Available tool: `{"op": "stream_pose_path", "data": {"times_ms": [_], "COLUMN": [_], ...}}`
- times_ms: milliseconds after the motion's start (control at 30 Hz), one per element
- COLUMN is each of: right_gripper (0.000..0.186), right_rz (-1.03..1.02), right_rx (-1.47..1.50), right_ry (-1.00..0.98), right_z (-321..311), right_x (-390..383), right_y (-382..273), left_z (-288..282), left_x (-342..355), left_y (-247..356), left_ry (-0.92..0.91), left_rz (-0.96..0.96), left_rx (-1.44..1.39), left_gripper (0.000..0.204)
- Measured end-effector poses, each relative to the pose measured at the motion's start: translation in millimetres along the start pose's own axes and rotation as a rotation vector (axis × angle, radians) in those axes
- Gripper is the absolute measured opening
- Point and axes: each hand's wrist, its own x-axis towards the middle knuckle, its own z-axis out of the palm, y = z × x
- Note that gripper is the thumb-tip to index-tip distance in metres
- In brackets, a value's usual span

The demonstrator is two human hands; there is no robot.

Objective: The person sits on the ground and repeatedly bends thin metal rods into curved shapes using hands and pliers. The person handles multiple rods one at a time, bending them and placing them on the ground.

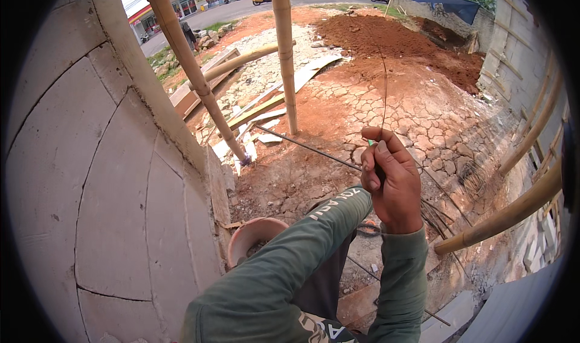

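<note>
My right hand (394,183) is raised in front of me, its thumb and curled fingers closed on a thin dark wire (385,92). The wire stands up from the fingers and bends away toward the far side. A small green bit (370,142) shows at the fingertips; I cannot make out what it is. My left forearm, in a green sleeve (284,240), reaches across to the right hand. Behind the right hand, my left hand is hidden, so its fingers cannot be read. A long dark metal rod (308,148) slants from the ground to beside the right hand's fingers.
A block wall (115,186) stands close on the left. Bamboo poles (283,53) rise ahead, and another bamboo pole (501,213) leans at right. A reddish bucket (257,234) sits by the wall. Loose wires lie on cracked soil (435,116) near a red dirt mound (386,41).
</note>
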Motion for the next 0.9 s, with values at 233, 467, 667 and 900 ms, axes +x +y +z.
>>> {"op": "stream_pose_path", "data": {"times_ms": [233,467,667,900], "right_gripper": [0.02,0.018,0.022,0.018], "right_rz": [-0.204,-0.188,0.077,0.399], "right_rx": [-0.46,-0.275,-0.432,-0.741], "right_ry": [-0.906,-1.025,-0.46,0.284], "right_z": [38.7,56.2,1.4,-106.8], "right_x": [5.1,-4.0,-32.8,-178.5], "right_y": [-4.4,13.8,27.8,27.6], "left_z": [-3.6,-2.5,1.2,5.1], "left_x": [-3.0,-0.9,-3.6,6.5], "left_y": [2.6,0.6,3.6,-3.8], "left_ry": [0.001,0.003,0.036,-0.022], "left_rz": [0.017,-0.002,0.026,0.027], "left_rx": [0.004,0.007,0.013,0.009], "left_gripper": [0.022,0.023,0.024,0.024]}}
